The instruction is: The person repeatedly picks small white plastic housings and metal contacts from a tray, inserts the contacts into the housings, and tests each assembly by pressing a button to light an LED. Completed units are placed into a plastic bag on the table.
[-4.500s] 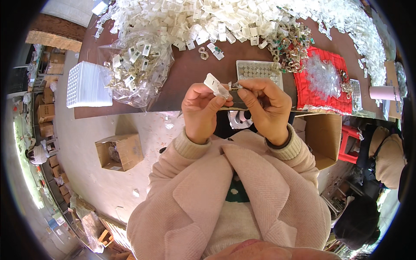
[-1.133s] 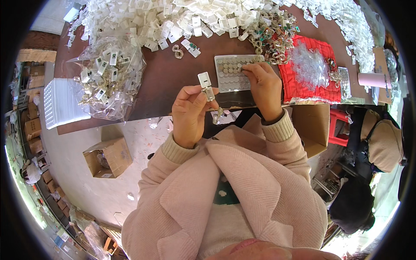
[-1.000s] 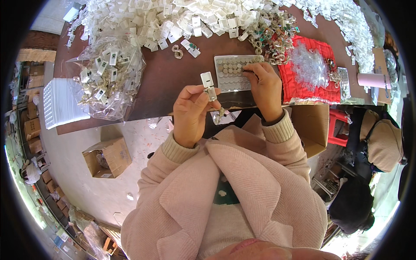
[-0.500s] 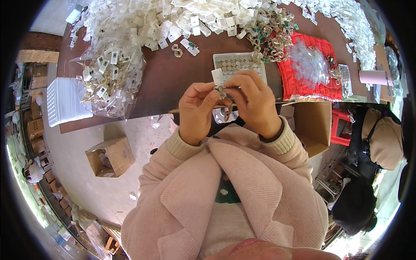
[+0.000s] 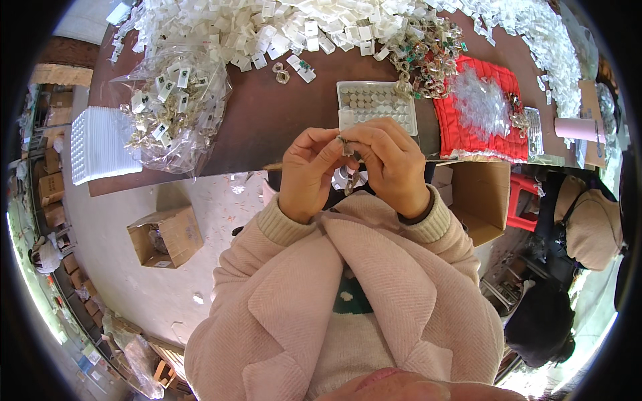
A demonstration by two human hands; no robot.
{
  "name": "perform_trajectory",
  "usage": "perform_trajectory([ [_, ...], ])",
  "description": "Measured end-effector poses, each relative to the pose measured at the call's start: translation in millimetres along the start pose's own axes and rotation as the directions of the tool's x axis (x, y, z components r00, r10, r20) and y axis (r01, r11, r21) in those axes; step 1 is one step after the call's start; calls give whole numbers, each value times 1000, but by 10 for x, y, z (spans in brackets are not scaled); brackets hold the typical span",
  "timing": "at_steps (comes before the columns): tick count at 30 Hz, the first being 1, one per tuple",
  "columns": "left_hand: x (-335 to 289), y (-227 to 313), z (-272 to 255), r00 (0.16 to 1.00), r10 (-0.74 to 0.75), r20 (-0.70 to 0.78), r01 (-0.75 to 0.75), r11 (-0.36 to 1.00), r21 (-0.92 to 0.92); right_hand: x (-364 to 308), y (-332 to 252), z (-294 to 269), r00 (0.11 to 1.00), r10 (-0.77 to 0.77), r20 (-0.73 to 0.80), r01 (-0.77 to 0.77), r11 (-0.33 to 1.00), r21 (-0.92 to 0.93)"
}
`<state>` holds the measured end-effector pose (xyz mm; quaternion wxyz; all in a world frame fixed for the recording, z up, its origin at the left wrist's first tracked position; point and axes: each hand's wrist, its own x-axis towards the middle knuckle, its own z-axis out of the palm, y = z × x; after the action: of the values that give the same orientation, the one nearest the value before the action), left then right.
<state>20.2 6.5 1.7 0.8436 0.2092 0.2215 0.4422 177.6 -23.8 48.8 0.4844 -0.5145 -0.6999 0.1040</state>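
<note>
Both hands meet just in front of the table's near edge, pinching one small metal jewellery piece [image 5: 346, 148] with a pale card tag [image 5: 346, 119] standing up from it. My left hand [image 5: 306, 177] grips it between thumb and forefinger from the left. From the right, my right hand [image 5: 394, 167] pinches its top, and the fingertips cover part of it. A brownish curved part [image 5: 352, 182] hangs below the fingers; whether it belongs to the piece, I cannot tell. Just beyond the hands lies a white tray [image 5: 410, 127] with rows of round beige pieces.
White tags [image 5: 267, 20] are heaped along the far side, beside tangled jewellery [image 5: 428, 57]. A clear bag [image 5: 177, 113] of tagged pieces and stacked white trays [image 5: 100, 147] lie left. Right is a red cloth [image 5: 455, 134] under clear packets [image 5: 478, 100]. Cardboard boxes [image 5: 175, 237] stand below.
The card tag and the piece have shifted slightly, and my right fingertips now close over the top of the piece. The whole view has moved a little.
</note>
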Motion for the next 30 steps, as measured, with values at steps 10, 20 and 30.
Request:
perform_trajectory([
  [10,51,49,-111,994,24,-109,-20,999,38,-72,538,103,971,221,-92,-240,893,-382],
  [20,59,56,-91,998,25,-66,-23,999,23,-3,174,96,981,178,-71,-184,979,-83],
  [30,-12,76,-89,999,-39,-8,39,996,-76,48,-21,66,997,79,15,-78,996,-44],
])
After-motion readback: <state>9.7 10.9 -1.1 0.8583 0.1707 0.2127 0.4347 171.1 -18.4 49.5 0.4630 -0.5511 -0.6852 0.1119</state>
